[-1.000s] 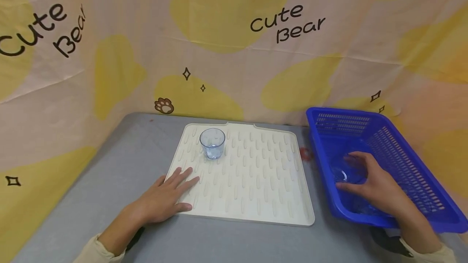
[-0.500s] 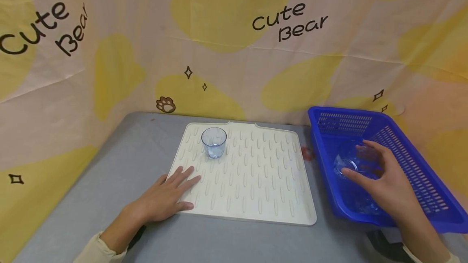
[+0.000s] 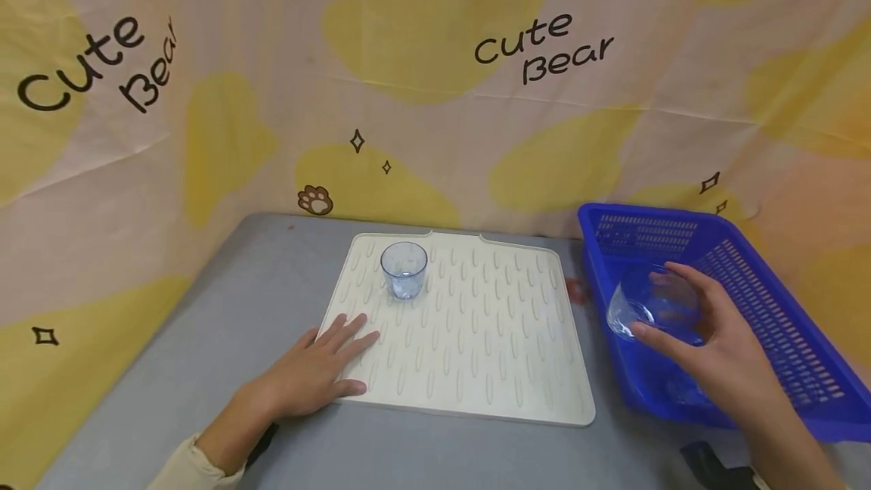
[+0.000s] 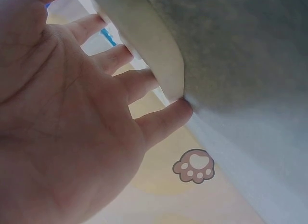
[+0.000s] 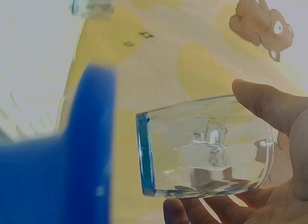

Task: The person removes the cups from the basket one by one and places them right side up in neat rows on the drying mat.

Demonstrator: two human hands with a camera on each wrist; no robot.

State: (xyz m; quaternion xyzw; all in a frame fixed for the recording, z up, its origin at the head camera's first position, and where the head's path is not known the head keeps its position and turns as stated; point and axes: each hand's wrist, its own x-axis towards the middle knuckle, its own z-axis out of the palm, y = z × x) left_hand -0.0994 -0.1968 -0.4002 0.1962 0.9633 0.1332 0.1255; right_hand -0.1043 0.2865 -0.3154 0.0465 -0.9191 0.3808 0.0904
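My right hand (image 3: 708,327) grips a clear glass cup (image 3: 649,305) on its side, its mouth facing left, just above the left part of the blue basket (image 3: 762,278). In the right wrist view the cup (image 5: 207,147) lies between thumb and fingers, its rim tinted blue. A second clear cup (image 3: 404,269) stands upright at the far left of the cream ridged mat (image 3: 476,339). My left hand (image 3: 320,369) rests flat, fingers spread, on the mat's near left corner (image 4: 163,65).
The mat and basket sit on a grey table (image 3: 224,339). A yellow and cream cloth printed "Cute Bear" (image 3: 435,82) hangs behind and to the left. Something more that is clear lies in the basket's bottom (image 3: 680,392). A dark object (image 3: 708,463) shows at the lower right.
My right hand has lifted the clear cup from the bottom of the basket up above its left rim. The left hand has stayed flat on the mat.
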